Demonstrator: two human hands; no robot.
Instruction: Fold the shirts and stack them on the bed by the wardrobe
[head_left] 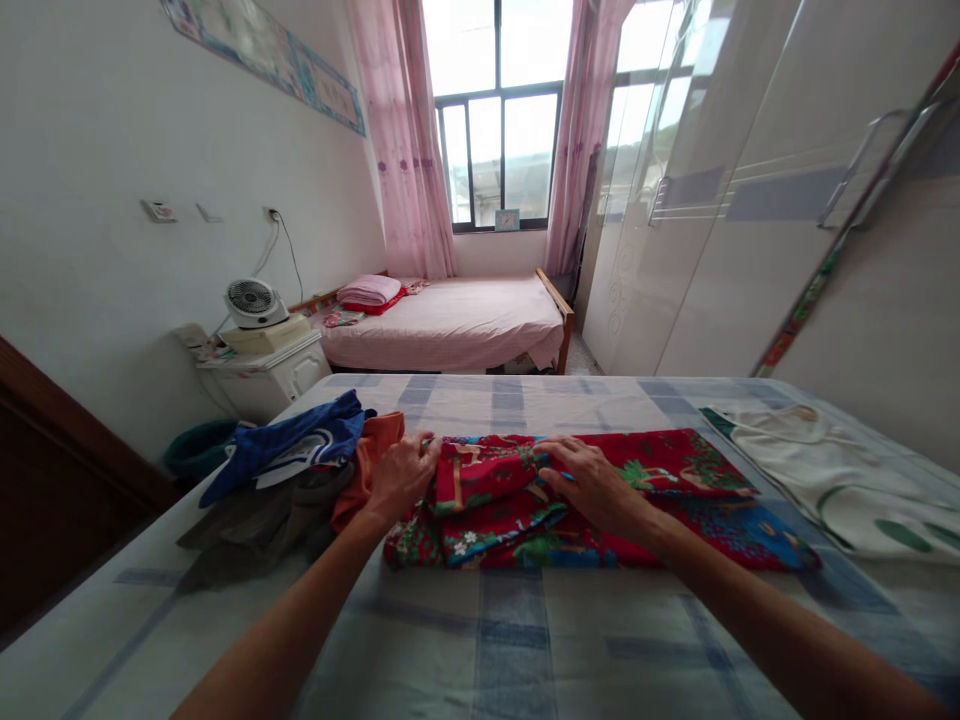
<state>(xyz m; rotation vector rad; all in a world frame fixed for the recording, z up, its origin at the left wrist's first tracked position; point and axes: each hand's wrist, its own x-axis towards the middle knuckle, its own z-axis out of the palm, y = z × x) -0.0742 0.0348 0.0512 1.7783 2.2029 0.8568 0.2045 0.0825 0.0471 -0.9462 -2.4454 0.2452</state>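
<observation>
A red patterned garment (660, 500) with green, blue and white print lies spread across a bed with a blue-checked sheet (495, 640). My left hand (401, 475) grips its bunched left end, fingers closed on the cloth. My right hand (592, 485) presses on the middle of the garment, its fingers pinching a fold near the top edge. Both forearms reach in from the bottom of the view.
A pile of clothes (285, 470), blue, orange and grey, lies left of the garment. A white garment with green print (840, 475) lies at the right. Beyond are a pink bed (450, 325), a nightstand with a fan (251, 300), and a wardrobe (750, 230) at right.
</observation>
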